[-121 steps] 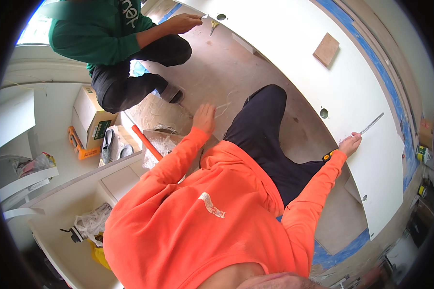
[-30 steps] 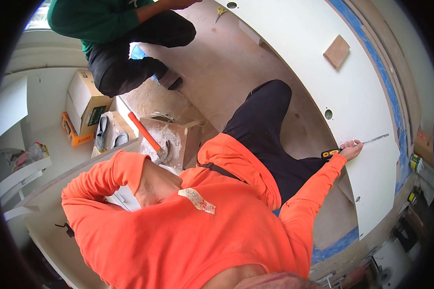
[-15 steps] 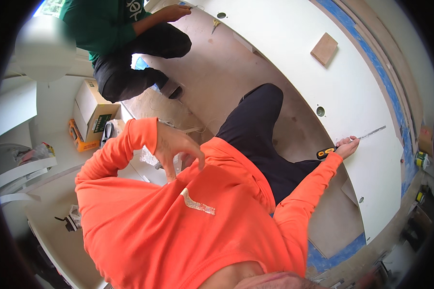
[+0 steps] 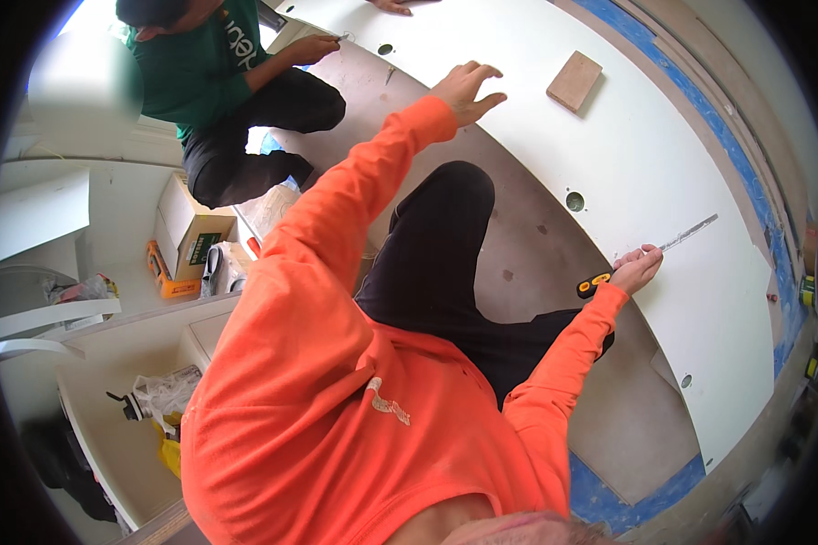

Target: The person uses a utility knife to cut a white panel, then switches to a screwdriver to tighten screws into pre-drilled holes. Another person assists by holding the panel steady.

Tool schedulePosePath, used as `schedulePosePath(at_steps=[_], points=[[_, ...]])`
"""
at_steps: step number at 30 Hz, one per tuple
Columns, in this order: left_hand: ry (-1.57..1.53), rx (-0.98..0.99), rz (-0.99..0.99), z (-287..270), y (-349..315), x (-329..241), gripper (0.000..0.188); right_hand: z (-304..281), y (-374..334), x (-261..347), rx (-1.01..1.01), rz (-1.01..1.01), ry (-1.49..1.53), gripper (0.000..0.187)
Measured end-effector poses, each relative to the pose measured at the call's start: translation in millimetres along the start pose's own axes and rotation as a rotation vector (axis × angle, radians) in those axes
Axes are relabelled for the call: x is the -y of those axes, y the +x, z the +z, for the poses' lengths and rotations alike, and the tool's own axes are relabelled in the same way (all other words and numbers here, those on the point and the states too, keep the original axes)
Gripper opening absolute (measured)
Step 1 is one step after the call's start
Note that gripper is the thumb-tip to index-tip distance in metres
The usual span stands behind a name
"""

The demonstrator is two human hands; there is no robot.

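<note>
Renovation site: blue tape (image 4: 600, 500), panel (image 4: 645, 173)

There is one orange-sleeved left hand (image 4: 468, 93) and one orange-sleeved right hand (image 4: 639, 269). One long-bladed tool (image 4: 594, 285), one white panel (image 4: 645, 163), one wooden block (image 4: 574, 81), one cardboard box (image 4: 180, 222) and one co-worker (image 4: 200, 86) in green show.

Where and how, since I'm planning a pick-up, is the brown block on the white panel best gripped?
Probably at the middle of its long edges, pinched across its width, coming from above and the left: the brown block lies flat, is narrower across than along, has bare white panel around it, and the open left hand is on that side.
</note>
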State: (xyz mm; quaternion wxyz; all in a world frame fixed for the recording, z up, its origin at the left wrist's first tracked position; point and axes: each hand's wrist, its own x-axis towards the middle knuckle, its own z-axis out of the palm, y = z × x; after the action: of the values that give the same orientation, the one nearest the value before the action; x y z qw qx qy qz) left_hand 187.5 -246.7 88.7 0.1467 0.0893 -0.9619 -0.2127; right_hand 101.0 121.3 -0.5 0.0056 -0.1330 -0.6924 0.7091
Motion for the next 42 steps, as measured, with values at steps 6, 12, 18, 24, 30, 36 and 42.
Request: schedulePosePath(at_steps=[6,12,18,24,30,36,42], points=[[0.152,-0.042,0.248,69,61,11,0.034,-7,10,-6,-0.030,0.023,0.009,0.039],[0.071,-0.037,0.757,125,97,20,0.027,0,8,3,-0.152,0.067,0.110,0.025],[-0.011,-0.027,0.822,145,127,-5,0.023,18,-12,14,-0.430,-0.005,0.118,0.020],[-0.094,-0.013,0.931,162,150,-27,0.031,75,-109,-10,-0.566,-0.011,0.089,0.029],[-0.045,0.114,0.868,163,142,-36,0.033,108,-179,-56,-0.386,0.339,-0.003,0.024],[-0.052,0.065,0.875,164,143,-36,0.031,128,-188,-78,-0.324,0.283,-0.182,0.029],[-0.013,0.135,0.868,166,140,-41,0.030,131,-194,-57,-0.294,0.238,-0.384,0.031]])
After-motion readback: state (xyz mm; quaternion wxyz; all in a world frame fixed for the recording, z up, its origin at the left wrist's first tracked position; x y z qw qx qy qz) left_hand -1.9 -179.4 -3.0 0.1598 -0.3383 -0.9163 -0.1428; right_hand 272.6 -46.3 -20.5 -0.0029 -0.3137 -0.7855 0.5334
